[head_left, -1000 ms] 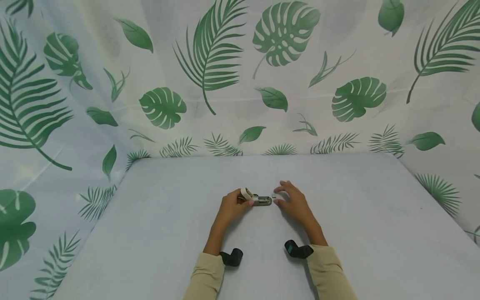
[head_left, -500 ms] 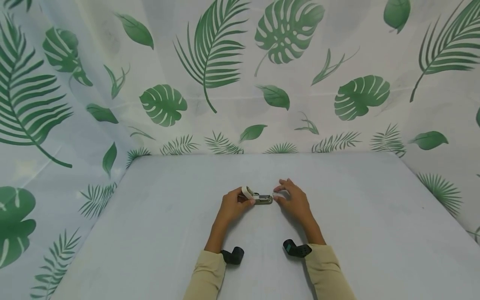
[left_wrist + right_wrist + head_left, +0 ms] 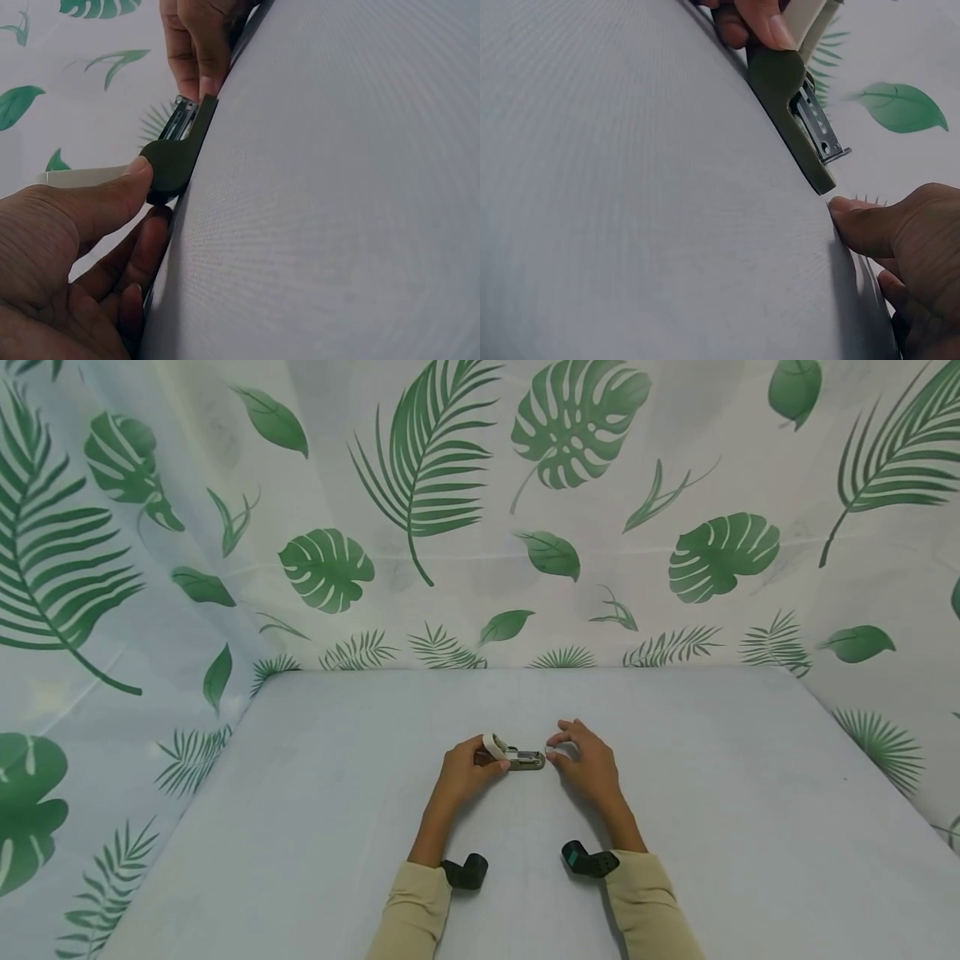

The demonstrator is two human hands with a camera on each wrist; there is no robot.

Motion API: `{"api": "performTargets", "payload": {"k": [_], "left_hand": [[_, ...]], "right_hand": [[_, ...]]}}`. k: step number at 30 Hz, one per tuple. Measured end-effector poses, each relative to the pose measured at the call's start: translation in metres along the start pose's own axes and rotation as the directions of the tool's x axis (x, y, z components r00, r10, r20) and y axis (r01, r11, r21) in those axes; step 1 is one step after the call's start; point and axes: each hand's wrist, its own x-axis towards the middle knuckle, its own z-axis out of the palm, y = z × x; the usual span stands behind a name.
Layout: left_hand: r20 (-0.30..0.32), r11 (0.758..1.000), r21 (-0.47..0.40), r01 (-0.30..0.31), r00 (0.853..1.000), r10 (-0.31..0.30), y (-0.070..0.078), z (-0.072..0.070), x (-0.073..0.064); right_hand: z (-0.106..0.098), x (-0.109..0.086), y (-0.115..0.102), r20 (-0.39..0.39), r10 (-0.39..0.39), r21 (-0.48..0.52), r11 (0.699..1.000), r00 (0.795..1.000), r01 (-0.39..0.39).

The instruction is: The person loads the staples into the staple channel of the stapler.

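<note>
A small stapler (image 3: 527,760) lies on the table, its dark green base flat and its cream top arm (image 3: 86,177) swung up and back. The metal staple tray (image 3: 819,124) is exposed. My left hand (image 3: 462,772) grips the stapler at its hinge end, with the thumb on the green side. Just off the stapler's front end, my right hand (image 3: 592,767) pinches a tiny pale piece (image 3: 549,749), which looks like a short strip of staples. In the right wrist view the right thumb is close to the base's tip, and the piece itself is hidden.
A white cloth covers the table (image 3: 300,827). Behind and at the sides hang pale curtains (image 3: 450,568) printed with green leaves. Black wrist cameras (image 3: 467,871) sit on both wrists, below the tan sleeves.
My right hand has moved slightly left with the pale piece, closer to the stapler's front end. The left hand keeps its grip, and the stapler has hardly moved.
</note>
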Motion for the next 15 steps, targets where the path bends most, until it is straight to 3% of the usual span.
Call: {"api": "performTargets", "payload": {"k": [4, 10, 15], "left_hand": [[-0.002, 1.0, 0.0, -0.007, 1.0, 0.007, -0.0007, -0.0002, 0.0], [0.002, 1.0, 0.007, -0.006, 1.0, 0.006, -0.0008, -0.0008, 0.0005], [0.007, 1.0, -0.008, 0.001, 1.0, -0.001, -0.0012, 0.0, 0.0006]], "right_hand": [[0.0003, -0.0001, -0.0007, -0.019, 0.019, 0.026, 0.999, 1.0, -0.018], [-0.001, -0.0018, -0.0004, -0.011, 0.149, 0.161, 0.976, 0.989, -0.146], [-0.003, -0.0024, -0.0018, -0.005, 0.156, 0.208, 0.966, 0.988, -0.152]]}}
